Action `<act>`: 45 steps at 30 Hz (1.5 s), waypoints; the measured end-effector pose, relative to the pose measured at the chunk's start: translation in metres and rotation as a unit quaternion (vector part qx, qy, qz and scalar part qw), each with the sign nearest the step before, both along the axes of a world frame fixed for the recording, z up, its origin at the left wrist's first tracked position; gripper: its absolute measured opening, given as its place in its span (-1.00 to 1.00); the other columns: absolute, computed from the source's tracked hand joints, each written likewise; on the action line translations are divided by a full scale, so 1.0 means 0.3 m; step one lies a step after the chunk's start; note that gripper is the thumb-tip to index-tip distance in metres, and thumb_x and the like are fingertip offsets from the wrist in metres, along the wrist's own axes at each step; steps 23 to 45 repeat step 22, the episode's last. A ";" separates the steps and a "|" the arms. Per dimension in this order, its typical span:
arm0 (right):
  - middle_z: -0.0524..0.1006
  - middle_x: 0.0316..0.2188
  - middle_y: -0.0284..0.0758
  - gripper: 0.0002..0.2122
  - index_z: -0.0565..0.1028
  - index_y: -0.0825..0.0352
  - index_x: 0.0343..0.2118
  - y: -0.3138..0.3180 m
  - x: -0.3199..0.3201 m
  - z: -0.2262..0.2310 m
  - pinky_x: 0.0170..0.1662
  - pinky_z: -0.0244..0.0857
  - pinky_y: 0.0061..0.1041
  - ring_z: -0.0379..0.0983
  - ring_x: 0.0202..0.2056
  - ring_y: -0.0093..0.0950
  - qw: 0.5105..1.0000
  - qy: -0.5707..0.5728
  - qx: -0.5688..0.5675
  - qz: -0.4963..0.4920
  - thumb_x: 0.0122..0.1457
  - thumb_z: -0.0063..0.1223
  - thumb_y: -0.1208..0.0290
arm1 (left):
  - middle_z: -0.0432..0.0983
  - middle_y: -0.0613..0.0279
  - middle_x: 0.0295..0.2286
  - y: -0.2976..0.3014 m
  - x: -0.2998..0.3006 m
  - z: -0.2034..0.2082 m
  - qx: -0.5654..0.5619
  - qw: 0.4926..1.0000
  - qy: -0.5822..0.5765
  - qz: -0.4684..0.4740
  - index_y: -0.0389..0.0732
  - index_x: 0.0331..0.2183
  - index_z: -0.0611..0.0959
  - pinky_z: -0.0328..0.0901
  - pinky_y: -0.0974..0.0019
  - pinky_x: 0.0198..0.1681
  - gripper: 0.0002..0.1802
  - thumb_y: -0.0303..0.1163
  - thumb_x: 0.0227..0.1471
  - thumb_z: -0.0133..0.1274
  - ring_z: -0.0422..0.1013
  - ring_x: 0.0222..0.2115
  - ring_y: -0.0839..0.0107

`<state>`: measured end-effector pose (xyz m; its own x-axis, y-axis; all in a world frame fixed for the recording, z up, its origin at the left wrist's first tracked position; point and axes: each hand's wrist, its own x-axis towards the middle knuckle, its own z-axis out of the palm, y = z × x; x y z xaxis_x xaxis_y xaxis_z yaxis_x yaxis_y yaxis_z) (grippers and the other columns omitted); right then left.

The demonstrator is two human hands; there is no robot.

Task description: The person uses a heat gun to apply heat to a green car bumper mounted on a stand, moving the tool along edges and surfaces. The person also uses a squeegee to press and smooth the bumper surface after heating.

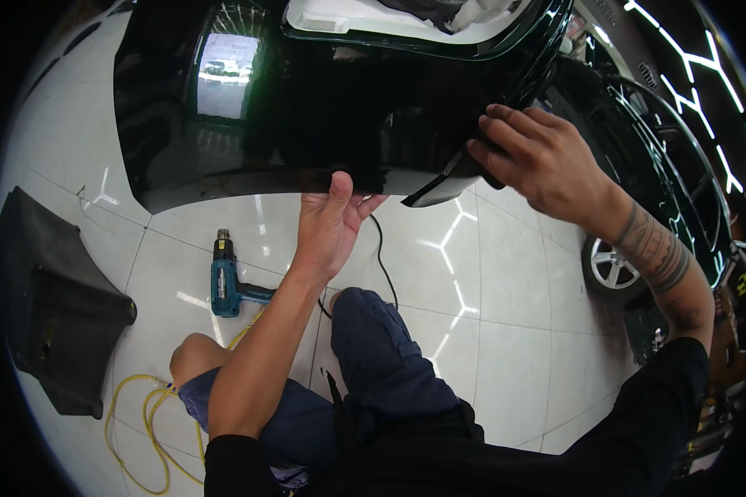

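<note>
Two bare hands work on a glossy black car body panel (307, 108), the landmark here, which fills the upper middle of the head view. Left hand (333, 222) comes up from below and grips the panel's lower edge near its middle: thumb pressed up on the outer face, fingers curled under and behind the rim, so closed on the edge. Right hand (532, 153) lies at the panel's right end, palm down, fingers bent and bunched over the corner; fingertips press on a dark loose strip or film flap (439, 186) that hangs off the panel's lower right corner. Whether the fingers pinch the flap or just press it, cannot tell. Right forearm carries dark band tattoos.

Below the panel, white tiled floor (506, 315) with bright hexagon light reflections. A blue and black heat gun (224, 277) lies on the tiles below the panel, left of the left forearm, well apart from both hands. Its thin black cord (383, 257) runs on the floor just right of the left wrist. Yellow cable (145, 422) coiled lower left of the heat gun. Black moulded part (54, 306) on the floor far left, below the panel's left end. Car wheel (613, 269) right of the panel, under the right forearm. Person's knees in blue shorts below the panel.
</note>
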<state>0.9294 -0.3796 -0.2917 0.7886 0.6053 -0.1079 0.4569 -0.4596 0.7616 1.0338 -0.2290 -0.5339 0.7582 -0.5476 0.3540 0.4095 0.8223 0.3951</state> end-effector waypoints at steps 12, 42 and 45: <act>0.48 -0.12 -0.18 -0.71 0.53 0.37 -0.17 -0.055 -0.045 -0.069 -0.03 0.43 -0.39 0.42 0.02 -0.24 0.993 0.043 0.079 0.076 0.00 0.08 0.44 | 0.55 0.22 -0.12 -0.006 0.021 0.000 0.015 1.000 -0.006 -0.004 -0.08 -0.11 0.55 0.34 0.09 0.11 -0.61 -0.05 0.12 0.03 0.47 -0.05 0.22; 0.46 -0.03 -0.17 -0.64 0.51 0.30 -0.07 -0.084 -0.021 -0.099 -0.03 0.47 -0.34 0.42 0.06 -0.20 0.990 0.074 0.089 0.077 0.01 0.12 0.44 | 0.55 0.18 -0.11 -0.006 0.024 -0.006 0.017 1.000 -0.013 -0.007 -0.08 -0.11 0.58 0.32 0.06 0.13 -0.59 -0.03 0.10 0.05 0.46 -0.04 0.22; 0.46 -0.03 -0.17 -0.64 0.51 0.30 -0.07 -0.084 -0.021 -0.099 -0.03 0.47 -0.34 0.42 0.06 -0.20 0.990 0.074 0.089 0.077 0.01 0.12 0.44 | 0.55 0.18 -0.11 -0.006 0.024 -0.006 0.017 1.000 -0.013 -0.007 -0.08 -0.11 0.58 0.32 0.06 0.13 -0.59 -0.03 0.10 0.05 0.46 -0.04 0.22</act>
